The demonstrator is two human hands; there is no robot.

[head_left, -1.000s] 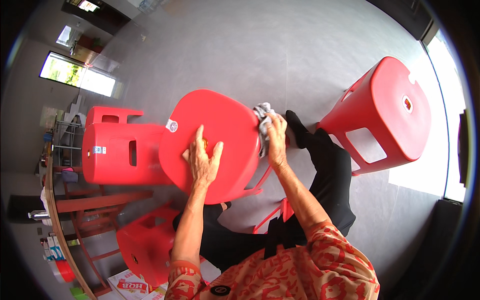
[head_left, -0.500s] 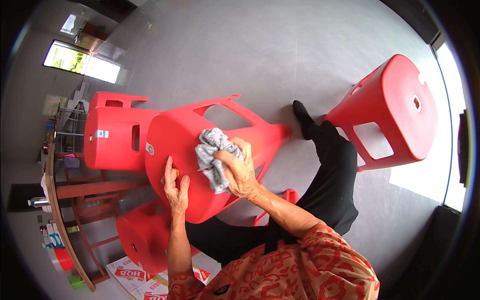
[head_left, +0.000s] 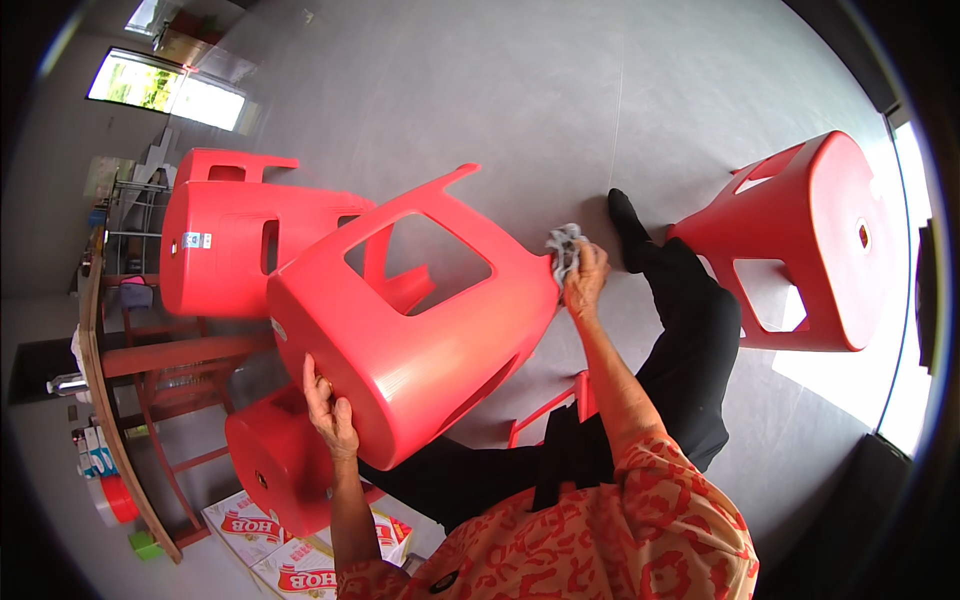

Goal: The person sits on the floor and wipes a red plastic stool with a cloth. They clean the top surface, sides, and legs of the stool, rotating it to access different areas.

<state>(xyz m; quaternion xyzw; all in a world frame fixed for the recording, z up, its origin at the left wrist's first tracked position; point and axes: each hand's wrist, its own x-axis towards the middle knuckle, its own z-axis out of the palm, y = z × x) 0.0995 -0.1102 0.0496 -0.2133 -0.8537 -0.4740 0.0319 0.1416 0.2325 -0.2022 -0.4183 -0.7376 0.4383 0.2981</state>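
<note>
A red plastic stool [head_left: 430,335] lies tipped in front of me, its seat toward the left and its legs pointing right. Against that seat rests my left hand [head_left: 331,415], fingers stretched out and nothing gripped. My right hand [head_left: 587,285] is closed round a crumpled grey cloth [head_left: 565,252], at the leg end of the stool. Part of the cloth is hidden by my fingers. Whether it touches the leg there, I cannot tell for sure.
Another red stool [head_left: 790,255] stands at the right, beside my outstretched leg. More red stools [head_left: 220,245] lie at the left, one [head_left: 280,465] low by my left arm. A wooden table [head_left: 125,430] with items is at the far left. Printed cartons [head_left: 250,530] lie below.
My right hand has moved the cloth from the seat rightward to the stool's leg end. The stool has turned, showing more of its side opening. My left hand stays on the seat, slightly lower.
</note>
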